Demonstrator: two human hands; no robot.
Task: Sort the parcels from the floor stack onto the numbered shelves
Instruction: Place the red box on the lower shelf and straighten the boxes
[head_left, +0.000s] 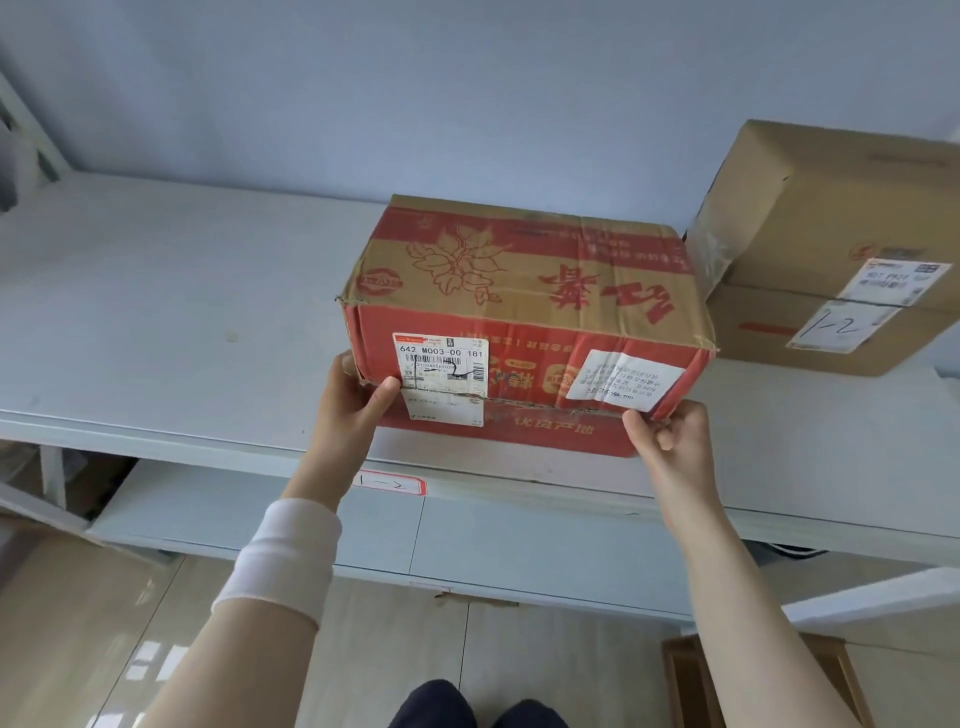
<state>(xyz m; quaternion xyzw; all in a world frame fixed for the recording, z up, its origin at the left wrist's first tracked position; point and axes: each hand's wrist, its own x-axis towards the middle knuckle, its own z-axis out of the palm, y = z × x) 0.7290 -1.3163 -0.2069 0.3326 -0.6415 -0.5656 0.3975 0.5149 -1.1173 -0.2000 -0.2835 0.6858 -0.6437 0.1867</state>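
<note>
A red and brown cardboard parcel (524, 291) with white shipping labels sits on the pale shelf (156, 312), near its front edge. My left hand (348, 405) grips the parcel's lower left corner, thumb on the front face over the label. At the lower right corner, my right hand (670, 441) pinches the parcel with the fingers curled beneath. A red-bordered tag (392, 486) reading "1-2" is stuck on the shelf's front lip just below the parcel.
A plain brown box (831, 218) marked "1-2" stands on the same shelf at the right, close to the parcel. A lower shelf (467, 540) lies beneath. A wall backs the shelf. Wood-look floor and a wooden frame (691, 675) are below.
</note>
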